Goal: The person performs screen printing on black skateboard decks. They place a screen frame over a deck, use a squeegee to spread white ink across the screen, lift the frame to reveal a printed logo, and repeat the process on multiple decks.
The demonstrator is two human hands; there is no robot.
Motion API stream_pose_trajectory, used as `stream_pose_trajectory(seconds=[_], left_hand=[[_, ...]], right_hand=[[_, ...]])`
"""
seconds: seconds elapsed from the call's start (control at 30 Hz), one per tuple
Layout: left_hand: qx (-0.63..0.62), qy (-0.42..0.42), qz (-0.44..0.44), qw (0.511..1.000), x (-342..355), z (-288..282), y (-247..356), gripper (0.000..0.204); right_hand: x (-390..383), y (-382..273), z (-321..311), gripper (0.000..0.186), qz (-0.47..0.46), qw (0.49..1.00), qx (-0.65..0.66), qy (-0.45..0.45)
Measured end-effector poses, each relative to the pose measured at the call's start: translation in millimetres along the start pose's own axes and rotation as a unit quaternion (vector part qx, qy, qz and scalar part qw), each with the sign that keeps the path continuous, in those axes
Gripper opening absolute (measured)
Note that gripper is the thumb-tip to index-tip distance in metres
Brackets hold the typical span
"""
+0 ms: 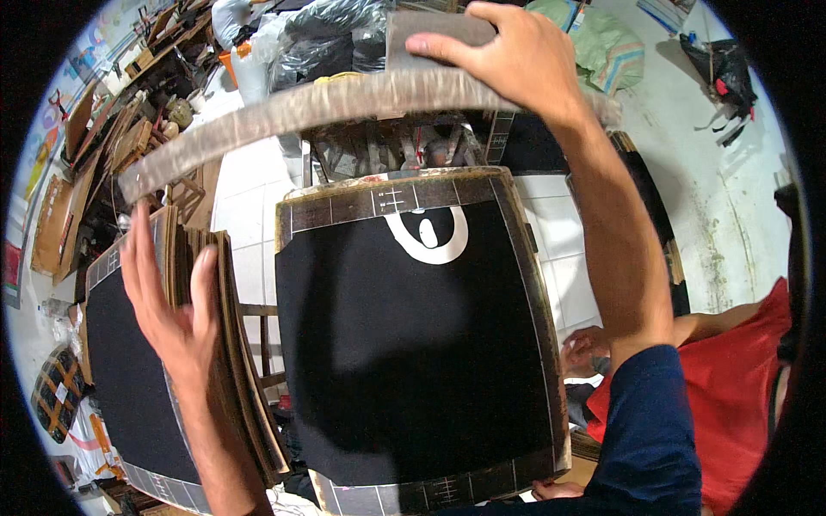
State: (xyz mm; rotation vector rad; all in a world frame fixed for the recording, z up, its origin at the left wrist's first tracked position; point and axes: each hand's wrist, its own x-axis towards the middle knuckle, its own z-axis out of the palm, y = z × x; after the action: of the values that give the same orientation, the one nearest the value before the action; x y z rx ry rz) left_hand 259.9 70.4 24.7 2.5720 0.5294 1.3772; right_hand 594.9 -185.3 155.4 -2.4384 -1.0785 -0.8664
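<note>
My right hand point(508, 60) is closed on a grey block point(434, 30) at the top of a long, mottled wooden bar point(284, 112), which is raised and blurred above the boards. My left hand point(172, 310) is open, its fingertips just below the bar's left end; whether they touch it is unclear. Below, a black fabric panel point(413, 361) lies on a board with measured borders and bears a white rounded print point(430, 249) near its top. Beside my left hand is a stack of boards with black fabric point(120, 353) on top.
A co-worker in a red top point(731, 404) is at the right, one hand point(583, 348) near the central board. Another black board point(654, 215) sits behind my right arm. Wooden pieces point(129, 146) crowd the upper left; dark plastic bags point(318, 43) and a green sack point(607, 60) lie at the back.
</note>
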Motion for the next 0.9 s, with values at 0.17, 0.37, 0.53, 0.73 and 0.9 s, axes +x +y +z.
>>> stream_pose_trajectory(seconds=[0.17,0.37,0.53,0.73,0.9], left_hand=[[0.087,-0.179,-0.173,0.965,-166.8,-108.1,-115.7,0.047],[0.324,-0.335,-0.176,0.867,-388.0,-245.8,-115.9,0.049],[0.276,-0.245,-0.225,0.902,-411.6,-291.3,-108.9,0.047],[0.217,-0.255,-0.257,0.907,-400.9,-299.2,-104.7,0.047],[0.178,-0.287,-0.363,0.869,-420.9,-313.1,-122.3,0.055]], right_hand=[[47.2,-8.2,-22.7,0.081,-0.002,0.999,-0.015,0.037],[63.3,3.6,-12.1,0.099,0.018,0.998,-0.062,0.015],[71.2,2.7,-10.3,0.105,0.047,0.997,-0.058,-0.032],[90.1,2.8,-17.5,0.099,0.031,0.998,-0.042,-0.031],[118.0,13.1,-22.9,0.087,0.025,0.999,0.038,-0.022]])
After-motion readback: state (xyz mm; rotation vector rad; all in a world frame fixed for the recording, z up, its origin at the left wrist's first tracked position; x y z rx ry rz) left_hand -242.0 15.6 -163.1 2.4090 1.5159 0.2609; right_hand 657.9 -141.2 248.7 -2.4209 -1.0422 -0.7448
